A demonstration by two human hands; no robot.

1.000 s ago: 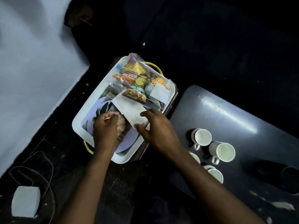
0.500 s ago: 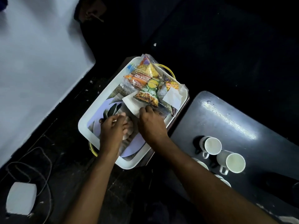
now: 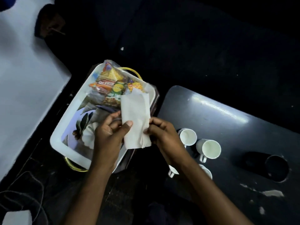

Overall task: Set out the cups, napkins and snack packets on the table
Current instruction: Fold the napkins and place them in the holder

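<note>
On the dark table (image 3: 227, 120) at right, we count four white cups (image 3: 208, 148) already set out in a tight cluster near its left end, all open side up, two of them partly hidden behind our right forearm, so we judge the cup step done or close to it. Table otherwise bare of napkins and packets as far as we see; a dark round thing sits at its far right, too dim to identify. Left of the table, the white tray (image 3: 56, 140) with yellow handles sits on a low dark stand, well off the table top, and it carries the rest: snack packets (image 3: 112, 85) bunched in a clear bag at the far end, none out yet, and what looks like a crumpled white tissue or cloth on the printed tray floor, near our left wrist. So napkins and snacks are both left to do. The napkin (image 3: 135, 117), white, folded long, is lifted above the tray's near-right edge, between both hands. Our left hand (image 3: 110, 135) pinches its left edge, thumb on top, fingers curled under. Our right hand (image 3: 164, 135) has fingertips closed on the lower right edge. Both grips tight, nothing else held. We'd guess we're separating or straightening it before it goes to the table.
</note>
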